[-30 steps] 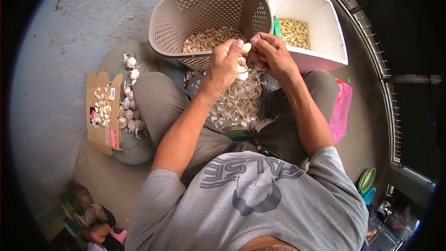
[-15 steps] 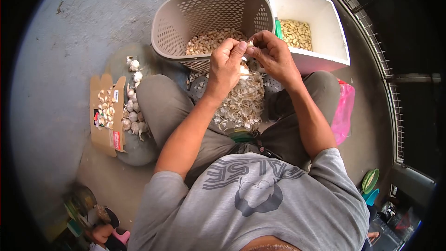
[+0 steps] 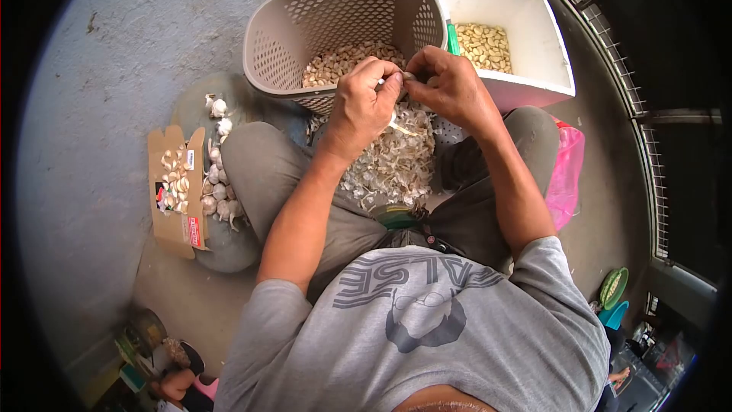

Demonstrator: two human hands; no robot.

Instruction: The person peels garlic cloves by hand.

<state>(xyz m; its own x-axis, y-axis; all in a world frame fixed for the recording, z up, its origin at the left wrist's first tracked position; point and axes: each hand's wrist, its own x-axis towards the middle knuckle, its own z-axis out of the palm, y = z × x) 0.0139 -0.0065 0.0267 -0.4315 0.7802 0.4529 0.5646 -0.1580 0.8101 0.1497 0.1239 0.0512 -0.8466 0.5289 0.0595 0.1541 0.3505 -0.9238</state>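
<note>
Beside the white box, a basket stands partly hidden behind both hands.

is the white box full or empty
Neither: the white box is partly filled. Pale cloves lie at the bottom, and bare white wall rises well above them.

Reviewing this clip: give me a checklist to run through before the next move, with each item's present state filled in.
1. Left hand and right hand brought together: ok.
2. Garlic piece pinched between them free of skin: cannot tell, mostly hidden.
3. Grey-brown perforated basket upright, open at the top: ok.
4. White foam box upright, peeled garlic cloves inside: ok.
5. Space between the legs clear: not ok, garlic skins are heaped there.
</note>
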